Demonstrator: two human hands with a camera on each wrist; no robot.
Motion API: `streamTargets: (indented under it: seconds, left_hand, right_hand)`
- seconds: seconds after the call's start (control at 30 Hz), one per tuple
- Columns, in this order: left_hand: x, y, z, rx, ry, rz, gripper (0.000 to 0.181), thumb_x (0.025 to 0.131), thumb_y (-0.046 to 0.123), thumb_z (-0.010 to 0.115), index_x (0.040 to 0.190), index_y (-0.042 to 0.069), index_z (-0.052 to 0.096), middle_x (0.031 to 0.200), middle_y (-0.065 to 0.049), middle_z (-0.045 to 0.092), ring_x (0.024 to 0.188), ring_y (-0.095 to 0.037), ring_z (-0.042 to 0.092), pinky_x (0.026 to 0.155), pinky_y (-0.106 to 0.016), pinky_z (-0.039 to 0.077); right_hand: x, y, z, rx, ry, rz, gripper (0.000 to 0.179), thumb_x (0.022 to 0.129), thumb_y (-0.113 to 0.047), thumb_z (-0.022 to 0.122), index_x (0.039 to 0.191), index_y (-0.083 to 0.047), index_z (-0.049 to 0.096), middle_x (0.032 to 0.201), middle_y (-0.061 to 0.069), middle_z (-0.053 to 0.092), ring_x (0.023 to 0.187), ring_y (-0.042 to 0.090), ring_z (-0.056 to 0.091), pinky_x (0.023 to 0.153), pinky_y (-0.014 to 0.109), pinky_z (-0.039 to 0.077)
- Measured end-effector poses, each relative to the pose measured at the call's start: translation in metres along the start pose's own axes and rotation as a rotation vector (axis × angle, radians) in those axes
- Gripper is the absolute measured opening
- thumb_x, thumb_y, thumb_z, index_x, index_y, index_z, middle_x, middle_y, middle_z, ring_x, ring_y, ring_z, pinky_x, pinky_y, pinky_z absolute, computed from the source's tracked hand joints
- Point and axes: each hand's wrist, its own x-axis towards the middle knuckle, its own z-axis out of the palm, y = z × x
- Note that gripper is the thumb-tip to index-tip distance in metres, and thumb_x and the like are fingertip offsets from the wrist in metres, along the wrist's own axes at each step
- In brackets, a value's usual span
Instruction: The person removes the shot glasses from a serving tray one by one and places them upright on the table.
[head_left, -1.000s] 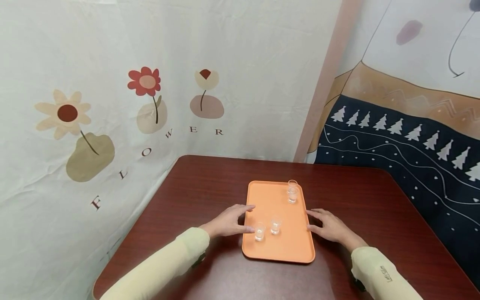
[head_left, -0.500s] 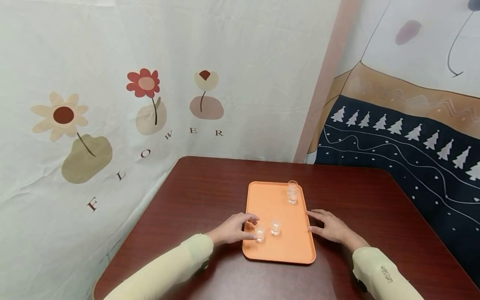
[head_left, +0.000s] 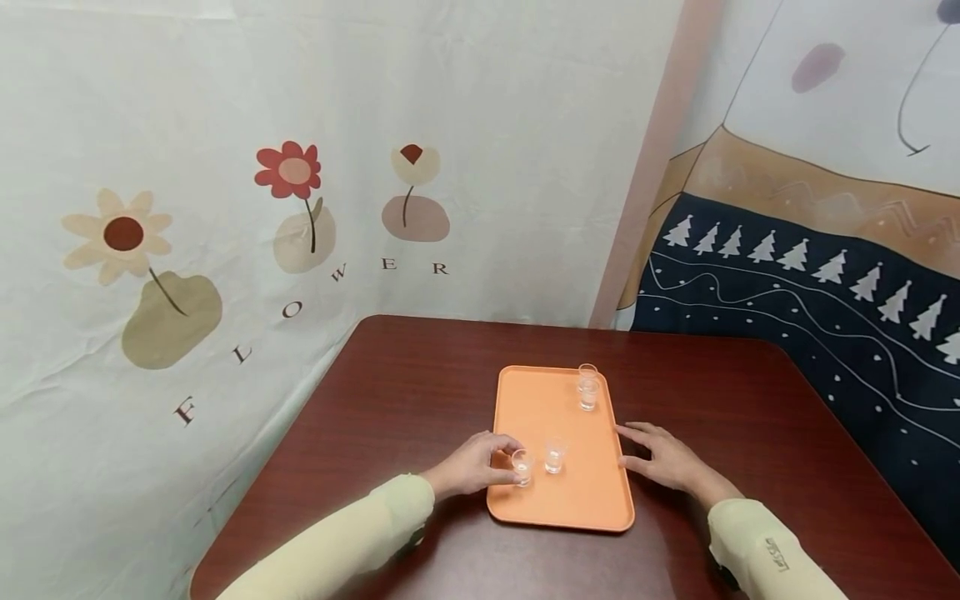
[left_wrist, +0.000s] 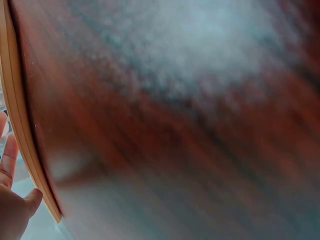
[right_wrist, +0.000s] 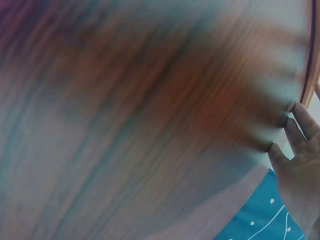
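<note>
On an orange tray (head_left: 558, 504) stand several small clear shot glasses. My left hand (head_left: 472, 463) curls its thumb and fingers round the near-left shot glass (head_left: 522, 471), which still looks to be on the tray. Just to its right is a second shot glass (head_left: 554, 458). Two more, a front glass (head_left: 588, 397) and a rear glass (head_left: 587, 373), stand close together at the far right corner. My right hand (head_left: 662, 457) rests by the tray's right edge, fingers spread and holding nothing. The left wrist view shows part of the left hand (left_wrist: 15, 200); its glass is unclear there.
The tray lies on a dark red-brown wooden table (head_left: 420, 375). Behind it hangs a pale cloth with printed flowers (head_left: 292, 167). To the right is a dark blue cloth with white trees (head_left: 795, 275).
My left hand has moved down and slightly right, from the tray's left edge to the near-left shot glass, its fingers closing round it. The right hand stays almost where it was.
</note>
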Motion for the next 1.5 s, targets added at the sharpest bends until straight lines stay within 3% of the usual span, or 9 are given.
streamTargets:
  seconds: [0.3, 0.47, 0.77, 0.9, 1.03, 1.23, 1.5]
  left_hand:
    - [0.000, 0.000, 0.002, -0.059, 0.018, 0.009, 0.029, 0.084, 0.028, 0.082, 0.106, 0.015, 0.070, 0.099, 0.010, 0.066, 0.097, -0.015, 0.061, 0.091, -0.032, 0.046]
    - [0.002, 0.001, 0.000, -0.122, 0.046, -0.004, 0.026, 0.084, 0.025, 0.082, 0.104, 0.014, 0.069, 0.097, 0.006, 0.066, 0.089, -0.019, 0.063, 0.078, -0.027, 0.051]
    - [0.011, 0.000, -0.017, -0.148, 0.125, -0.032, 0.022, 0.087, 0.024, 0.079, 0.105, 0.015, 0.068, 0.096, 0.004, 0.064, 0.070, -0.020, 0.056, 0.060, -0.024, 0.045]
    - [0.013, -0.005, -0.026, -0.169, 0.183, -0.012, 0.024, 0.087, 0.024, 0.079, 0.106, 0.013, 0.068, 0.097, 0.004, 0.067, 0.081, -0.018, 0.061, 0.072, -0.035, 0.053]
    - [0.015, -0.013, -0.034, -0.200, 0.240, -0.009, 0.023, 0.086, 0.023, 0.079, 0.104, 0.011, 0.068, 0.098, 0.004, 0.068, 0.093, -0.018, 0.063, 0.086, -0.045, 0.051]
    - [0.019, -0.029, -0.047, -0.202, 0.317, -0.087, 0.021, 0.086, 0.019, 0.078, 0.104, 0.014, 0.069, 0.099, 0.003, 0.068, 0.100, -0.029, 0.064, 0.089, -0.049, 0.050]
    - [0.024, -0.054, -0.070, -0.151, 0.423, -0.190, 0.024, 0.085, 0.023, 0.080, 0.105, 0.014, 0.069, 0.096, 0.003, 0.069, 0.094, -0.021, 0.063, 0.084, -0.039, 0.049]
  right_hand:
    - [0.000, 0.001, 0.001, -0.006, 0.005, -0.005, 0.068, 0.091, -0.049, 0.067, 0.145, -0.011, 0.052, 0.144, 0.024, 0.045, 0.131, 0.048, 0.041, 0.099, 0.067, 0.036]
    - [0.001, 0.002, 0.001, 0.000, 0.004, -0.004, 0.069, 0.091, -0.051, 0.066, 0.145, -0.011, 0.051, 0.144, 0.025, 0.045, 0.131, 0.048, 0.041, 0.099, 0.068, 0.036]
    - [0.000, 0.000, -0.001, 0.015, 0.003, 0.013, 0.068, 0.091, -0.050, 0.067, 0.146, -0.011, 0.051, 0.145, 0.025, 0.044, 0.131, 0.048, 0.040, 0.100, 0.068, 0.035]
    - [-0.001, 0.000, 0.000, 0.020, 0.003, 0.010, 0.068, 0.092, -0.049, 0.067, 0.146, -0.011, 0.051, 0.145, 0.024, 0.044, 0.132, 0.048, 0.039, 0.100, 0.068, 0.034]
    - [0.000, 0.001, 0.001, 0.017, -0.002, 0.008, 0.068, 0.092, -0.050, 0.065, 0.147, -0.012, 0.050, 0.146, 0.024, 0.044, 0.133, 0.048, 0.038, 0.101, 0.068, 0.034]
    - [-0.001, 0.002, 0.001, 0.026, -0.003, 0.020, 0.068, 0.092, -0.049, 0.066, 0.147, -0.013, 0.050, 0.146, 0.023, 0.043, 0.134, 0.048, 0.038, 0.101, 0.068, 0.033]
    - [-0.001, 0.002, 0.004, 0.033, -0.008, 0.041, 0.068, 0.092, -0.051, 0.065, 0.148, -0.014, 0.049, 0.148, 0.023, 0.042, 0.135, 0.048, 0.035, 0.102, 0.069, 0.032]
